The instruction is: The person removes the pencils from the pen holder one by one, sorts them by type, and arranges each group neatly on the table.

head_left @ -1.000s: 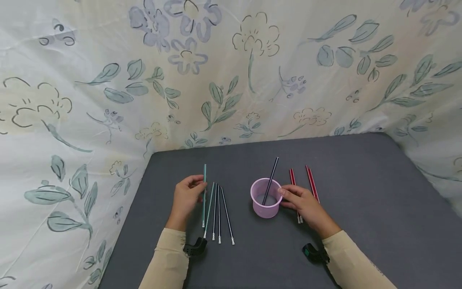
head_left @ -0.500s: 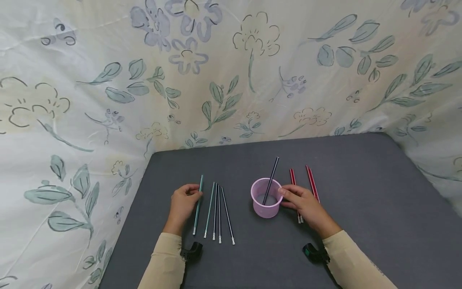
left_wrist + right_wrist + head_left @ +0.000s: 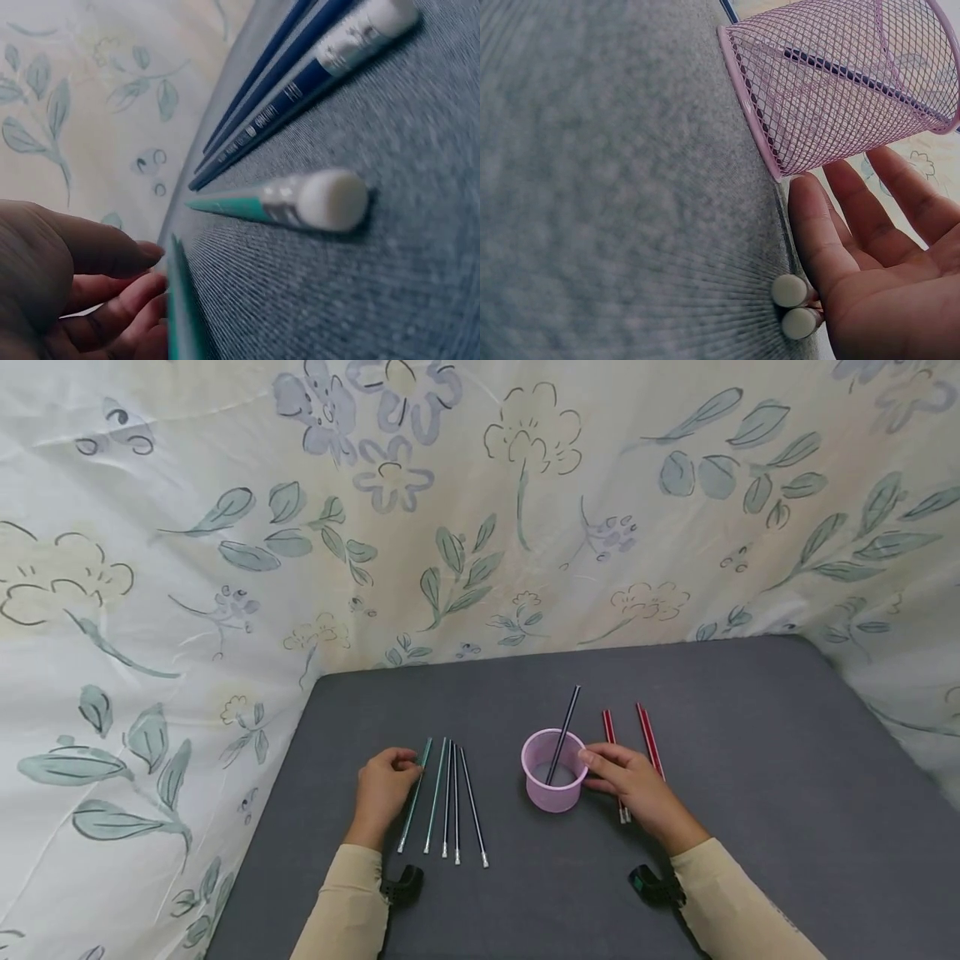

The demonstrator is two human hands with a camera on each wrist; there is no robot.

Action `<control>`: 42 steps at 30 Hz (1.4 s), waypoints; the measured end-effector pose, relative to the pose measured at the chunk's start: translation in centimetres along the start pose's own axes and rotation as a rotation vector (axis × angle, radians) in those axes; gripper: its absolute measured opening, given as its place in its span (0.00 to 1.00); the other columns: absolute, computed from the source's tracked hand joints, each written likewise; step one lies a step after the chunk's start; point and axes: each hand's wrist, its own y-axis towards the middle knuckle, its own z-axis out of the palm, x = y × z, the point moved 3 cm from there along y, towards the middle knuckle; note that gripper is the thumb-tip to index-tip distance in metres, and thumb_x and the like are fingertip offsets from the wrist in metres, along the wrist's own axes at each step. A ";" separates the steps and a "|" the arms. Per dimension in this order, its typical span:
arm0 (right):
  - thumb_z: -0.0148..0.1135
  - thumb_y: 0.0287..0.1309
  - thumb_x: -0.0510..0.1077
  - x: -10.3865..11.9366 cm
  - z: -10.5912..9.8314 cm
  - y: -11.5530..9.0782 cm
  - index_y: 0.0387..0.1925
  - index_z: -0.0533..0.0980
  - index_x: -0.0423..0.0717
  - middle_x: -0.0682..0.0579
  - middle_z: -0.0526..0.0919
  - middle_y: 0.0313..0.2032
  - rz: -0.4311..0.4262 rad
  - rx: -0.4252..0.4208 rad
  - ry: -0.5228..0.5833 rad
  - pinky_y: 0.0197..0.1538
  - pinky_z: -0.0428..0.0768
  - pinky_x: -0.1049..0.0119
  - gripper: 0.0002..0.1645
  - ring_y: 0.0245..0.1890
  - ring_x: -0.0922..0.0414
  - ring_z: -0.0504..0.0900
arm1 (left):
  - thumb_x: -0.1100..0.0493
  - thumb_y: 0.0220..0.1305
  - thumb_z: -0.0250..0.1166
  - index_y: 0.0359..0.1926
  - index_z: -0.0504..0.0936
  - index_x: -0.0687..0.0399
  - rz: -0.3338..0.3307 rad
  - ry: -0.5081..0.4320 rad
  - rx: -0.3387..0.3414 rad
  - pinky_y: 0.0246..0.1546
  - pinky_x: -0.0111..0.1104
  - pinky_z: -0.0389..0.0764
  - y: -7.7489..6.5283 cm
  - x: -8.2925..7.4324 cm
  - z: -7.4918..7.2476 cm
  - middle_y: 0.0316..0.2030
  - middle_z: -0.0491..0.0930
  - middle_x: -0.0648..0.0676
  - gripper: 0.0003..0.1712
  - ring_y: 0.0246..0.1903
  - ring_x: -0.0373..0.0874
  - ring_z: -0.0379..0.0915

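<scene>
My left hand (image 3: 381, 793) rests at the left end of a row of pencils, its fingertips right beside a green pencil (image 3: 409, 820). In the left wrist view that green pencil (image 3: 180, 311) runs just past the thumb and fingertips, none of which wraps round it. A second green pencil (image 3: 432, 810) and several dark blue pencils (image 3: 455, 806) lie to its right, eraser ends towards me. A pink mesh pencil cup (image 3: 551, 797) stands upright with one dark blue pencil (image 3: 566, 727) leaning inside. Against its right side, my right hand (image 3: 633, 789) touches with extended fingers (image 3: 845, 199).
Red pencils (image 3: 651, 743) lie to the right of the cup, partly hidden by the right hand; two white erasers (image 3: 790, 291) show below it in the right wrist view. The dark grey table (image 3: 787, 760) meets a flower-printed cloth (image 3: 465, 485) at its back edge.
The left hand has moved left and towards me with the green pencil, which now lies slanted at the left of the row by the fingertips. The right hand and cup have stayed in place.
</scene>
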 end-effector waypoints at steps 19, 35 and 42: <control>0.62 0.82 0.47 0.0 0.0 0.0 0.64 0.77 0.25 0.30 0.80 0.62 -0.021 0.009 0.019 0.61 0.84 0.54 0.27 0.61 0.39 0.83 | 0.61 0.70 0.76 0.49 0.91 0.60 0.031 -0.106 -0.004 0.41 0.43 0.82 -0.2 -0.9 -0.1 0.39 0.89 0.55 0.10 0.40 0.51 0.84; 0.61 0.83 0.47 0.1 0.0 -0.1 0.65 0.76 0.25 0.30 0.80 0.62 -0.027 0.017 0.006 0.60 0.84 0.56 0.27 0.61 0.38 0.83 | 0.62 0.75 0.72 0.54 0.89 0.63 0.125 -0.434 0.066 0.36 0.36 0.87 -1.6 -5.1 0.5 0.44 0.87 0.57 0.11 0.39 0.47 0.81; 0.61 0.83 0.44 -0.1 0.2 -0.1 0.63 0.76 0.22 0.28 0.80 0.60 -0.063 0.014 0.036 0.59 0.85 0.54 0.26 0.60 0.39 0.84 | 0.63 0.76 0.71 0.56 0.88 0.65 0.231 -0.504 0.150 0.39 0.37 0.87 -2.3 -8.0 1.5 0.45 0.87 0.57 0.13 0.42 0.49 0.84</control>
